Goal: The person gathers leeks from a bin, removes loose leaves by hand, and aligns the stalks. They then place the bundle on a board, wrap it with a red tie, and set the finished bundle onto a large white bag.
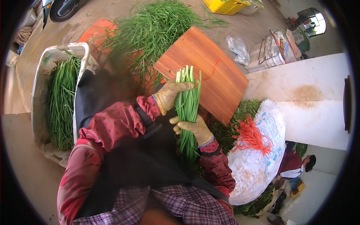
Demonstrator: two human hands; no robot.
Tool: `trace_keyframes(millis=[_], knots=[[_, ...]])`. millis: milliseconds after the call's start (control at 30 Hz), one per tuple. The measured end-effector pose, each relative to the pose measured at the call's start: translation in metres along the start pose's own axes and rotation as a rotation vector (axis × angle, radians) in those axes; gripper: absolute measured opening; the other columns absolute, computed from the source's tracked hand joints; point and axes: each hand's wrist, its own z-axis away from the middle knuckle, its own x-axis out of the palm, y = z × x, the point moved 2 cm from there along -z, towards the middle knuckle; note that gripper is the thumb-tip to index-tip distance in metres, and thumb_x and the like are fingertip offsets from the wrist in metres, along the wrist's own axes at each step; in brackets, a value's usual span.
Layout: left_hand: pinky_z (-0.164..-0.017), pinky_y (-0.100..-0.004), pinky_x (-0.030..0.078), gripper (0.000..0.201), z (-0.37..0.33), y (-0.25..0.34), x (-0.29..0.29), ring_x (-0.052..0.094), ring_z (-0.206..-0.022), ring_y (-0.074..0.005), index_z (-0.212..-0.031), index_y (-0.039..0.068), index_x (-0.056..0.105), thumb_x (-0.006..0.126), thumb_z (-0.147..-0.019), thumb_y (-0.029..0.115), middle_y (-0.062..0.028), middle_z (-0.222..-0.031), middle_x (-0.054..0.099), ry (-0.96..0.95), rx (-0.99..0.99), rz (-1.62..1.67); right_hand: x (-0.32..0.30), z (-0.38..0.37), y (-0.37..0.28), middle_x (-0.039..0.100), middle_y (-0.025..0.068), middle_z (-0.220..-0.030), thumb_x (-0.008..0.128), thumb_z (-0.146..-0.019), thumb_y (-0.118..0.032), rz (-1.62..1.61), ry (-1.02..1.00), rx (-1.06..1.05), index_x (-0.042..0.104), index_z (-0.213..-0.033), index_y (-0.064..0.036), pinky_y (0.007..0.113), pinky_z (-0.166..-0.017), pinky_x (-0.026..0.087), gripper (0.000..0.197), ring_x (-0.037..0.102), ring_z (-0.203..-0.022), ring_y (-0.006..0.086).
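Between my hands stands a bunch of green chives (pixel 187 103), its pale cut ends pointing away from me and the leaves hanging toward my lap. My left hand (pixel 167 96), in a worn tan glove, grips it near the pale ends, thumb laid across the stems. Lower down, my right hand (pixel 197 129), gloved alike, is closed around the leaves. Just beyond the bunch a reddish-brown wooden board (pixel 210 67) lies at a slant. Loose chives (pixel 157 26) form a big heap past the board on the left.
A white plastic crate (pixel 83 50) at my left holds more chives (pixel 63 101). To the right, red strings (pixel 252 137) lie on a white woven sack (pixel 247 168). Further right is another person (pixel 294 165). A yellow crate (pixel 225 5) and a motorcycle wheel (pixel 62 9) are at the back.
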Motion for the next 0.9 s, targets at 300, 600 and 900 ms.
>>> trace_keyframes(millis=[300,600,900], knots=[[-0.072,-0.024,0.045,0.035,0.03,0.037,-0.031,0.057,-0.081,-0.0097,-0.109,0.001,0.057,0.067,-0.086,0.025,-0.0034,-0.09,0.063,0.311,0.529,-0.701,-0.016,-0.006,0.012,0.065,0.0101,-0.08,0.067,-0.082,-0.008,0.179,0.203,-0.112,0.056,-0.106,0.0034,0.028,-0.058,0.049,0.029,0.059,-0.062,0.0147],[-0.054,-0.024,0.043,0.018,-0.016,0.042,-0.048,0.052,-0.058,-0.0078,-0.079,0.004,0.065,0.057,-0.092,0.014,0.0012,-0.064,0.057,0.285,0.628,-0.81,0.009,-0.005,0.011,0.064,0.0103,-0.083,0.066,-0.083,-0.009,0.109,-0.052,0.051,0.056,-0.116,0.0042,0.025,-0.055,0.048,0.037,0.058,-0.061,0.0133],[-0.06,-0.0306,0.048,0.011,0.031,0.051,-0.026,0.06,-0.07,-0.0212,-0.097,0.005,0.063,0.059,-0.089,0.012,-0.0062,-0.083,0.063,0.137,1.144,-1.416,-0.021,-0.005,0.008,0.067,0.0108,-0.088,0.068,-0.084,-0.015,0.163,0.103,0.019,0.054,-0.121,0.0029,0.027,-0.06,0.05,0.043,0.06,-0.067,0.0133]])
